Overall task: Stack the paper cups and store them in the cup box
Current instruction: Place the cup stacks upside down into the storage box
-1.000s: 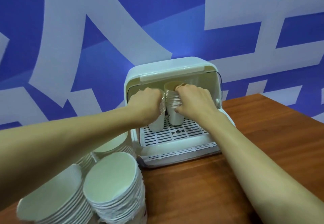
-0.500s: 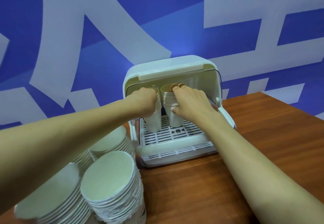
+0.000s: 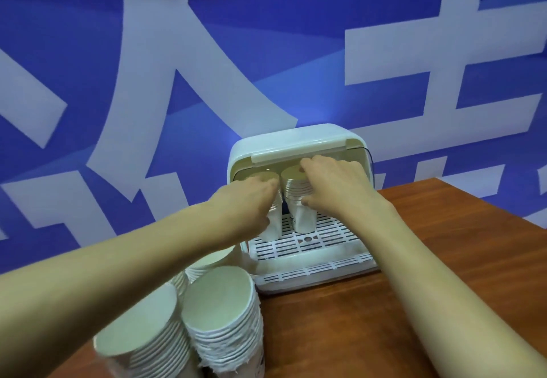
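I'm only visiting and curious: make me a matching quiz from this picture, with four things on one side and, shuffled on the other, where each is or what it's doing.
Things:
1. left hand
2. right hand
3. cup box
4. loose cup stacks

States:
a. stand on the wooden table, outside the box
b. grips the right cup stack inside the box
c. open at the front, slatted tray showing
d. grips the left cup stack inside the box

Pairs: 1-d, 2-b, 3-c, 4-a.
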A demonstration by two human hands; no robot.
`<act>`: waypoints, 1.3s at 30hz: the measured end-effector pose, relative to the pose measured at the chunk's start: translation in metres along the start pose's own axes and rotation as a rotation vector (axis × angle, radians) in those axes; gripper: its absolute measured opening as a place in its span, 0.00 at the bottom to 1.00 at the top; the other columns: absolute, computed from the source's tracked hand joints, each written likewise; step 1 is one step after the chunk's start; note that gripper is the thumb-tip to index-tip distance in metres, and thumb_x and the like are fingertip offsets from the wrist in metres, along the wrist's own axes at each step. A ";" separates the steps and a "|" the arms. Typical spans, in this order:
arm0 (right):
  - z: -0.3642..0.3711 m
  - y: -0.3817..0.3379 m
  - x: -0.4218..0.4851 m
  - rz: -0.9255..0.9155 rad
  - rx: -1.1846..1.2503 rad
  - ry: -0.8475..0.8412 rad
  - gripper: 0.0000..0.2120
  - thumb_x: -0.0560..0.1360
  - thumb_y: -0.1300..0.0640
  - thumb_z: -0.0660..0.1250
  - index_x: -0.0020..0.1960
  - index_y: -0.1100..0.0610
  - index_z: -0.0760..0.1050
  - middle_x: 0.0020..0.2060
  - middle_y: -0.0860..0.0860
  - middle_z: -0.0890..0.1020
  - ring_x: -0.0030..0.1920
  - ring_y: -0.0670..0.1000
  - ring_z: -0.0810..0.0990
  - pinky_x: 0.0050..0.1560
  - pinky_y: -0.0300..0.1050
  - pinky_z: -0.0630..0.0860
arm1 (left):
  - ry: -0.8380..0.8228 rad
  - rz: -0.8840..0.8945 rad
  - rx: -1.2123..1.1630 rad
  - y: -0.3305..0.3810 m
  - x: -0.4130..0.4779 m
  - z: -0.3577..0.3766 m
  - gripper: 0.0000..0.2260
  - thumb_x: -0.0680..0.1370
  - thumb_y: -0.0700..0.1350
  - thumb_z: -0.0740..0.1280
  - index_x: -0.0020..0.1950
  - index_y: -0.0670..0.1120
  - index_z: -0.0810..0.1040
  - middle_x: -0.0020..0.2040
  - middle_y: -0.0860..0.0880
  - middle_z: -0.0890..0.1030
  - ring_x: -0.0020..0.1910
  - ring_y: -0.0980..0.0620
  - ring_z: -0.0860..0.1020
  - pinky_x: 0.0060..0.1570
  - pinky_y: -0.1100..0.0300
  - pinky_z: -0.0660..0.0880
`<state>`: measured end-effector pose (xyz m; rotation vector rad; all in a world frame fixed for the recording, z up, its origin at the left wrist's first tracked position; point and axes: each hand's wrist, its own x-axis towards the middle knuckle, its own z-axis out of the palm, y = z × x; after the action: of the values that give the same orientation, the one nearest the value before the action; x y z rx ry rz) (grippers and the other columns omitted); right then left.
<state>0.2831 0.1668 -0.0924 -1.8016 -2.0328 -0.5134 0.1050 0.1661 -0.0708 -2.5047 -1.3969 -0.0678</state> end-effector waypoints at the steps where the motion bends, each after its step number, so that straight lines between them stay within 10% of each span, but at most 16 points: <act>1: -0.007 -0.003 -0.004 0.003 -0.021 0.004 0.18 0.75 0.51 0.70 0.63 0.52 0.74 0.57 0.51 0.81 0.55 0.57 0.81 0.44 0.49 0.68 | 0.010 -0.003 0.018 -0.002 -0.007 -0.008 0.22 0.75 0.45 0.70 0.66 0.49 0.68 0.61 0.49 0.75 0.54 0.45 0.78 0.48 0.48 0.79; 8: -0.073 -0.048 -0.064 -0.092 -0.002 0.154 0.11 0.77 0.43 0.63 0.54 0.46 0.77 0.50 0.46 0.84 0.51 0.55 0.83 0.42 0.48 0.75 | 0.088 -0.058 0.033 -0.028 -0.086 -0.073 0.08 0.78 0.53 0.63 0.52 0.52 0.78 0.49 0.50 0.81 0.46 0.45 0.79 0.45 0.51 0.78; 14: -0.116 -0.101 -0.134 -0.208 0.224 0.143 0.25 0.74 0.28 0.52 0.45 0.42 0.80 0.37 0.39 0.82 0.38 0.44 0.79 0.32 0.38 0.65 | 0.237 -0.067 0.114 -0.047 -0.181 -0.084 0.11 0.80 0.51 0.56 0.44 0.50 0.74 0.37 0.50 0.77 0.37 0.44 0.75 0.33 0.56 0.68; 23: -0.097 -0.127 -0.182 -0.323 0.083 0.066 0.29 0.73 0.33 0.62 0.68 0.48 0.73 0.59 0.44 0.81 0.53 0.50 0.82 0.41 0.46 0.75 | 0.198 -0.049 0.001 -0.035 -0.249 -0.021 0.25 0.70 0.73 0.55 0.55 0.57 0.72 0.54 0.57 0.80 0.47 0.50 0.81 0.38 0.56 0.74; 27: -0.080 -0.132 -0.186 -0.318 0.004 -0.005 0.30 0.71 0.32 0.63 0.67 0.47 0.71 0.59 0.45 0.80 0.52 0.52 0.82 0.40 0.48 0.75 | 0.197 -0.102 0.035 -0.031 -0.250 0.006 0.21 0.66 0.70 0.62 0.43 0.54 0.65 0.44 0.54 0.78 0.40 0.49 0.79 0.31 0.57 0.65; 39: -0.060 -0.132 -0.176 -0.349 0.045 -0.068 0.19 0.71 0.46 0.70 0.54 0.50 0.65 0.51 0.48 0.75 0.45 0.57 0.78 0.40 0.54 0.75 | 0.297 -0.037 -0.018 -0.032 -0.245 0.029 0.18 0.70 0.59 0.68 0.47 0.52 0.62 0.43 0.52 0.74 0.34 0.47 0.77 0.29 0.56 0.68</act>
<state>0.1738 -0.0291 -0.1322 -1.4604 -2.4009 -0.5026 -0.0554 -0.0130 -0.1342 -2.3628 -1.3233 -0.4420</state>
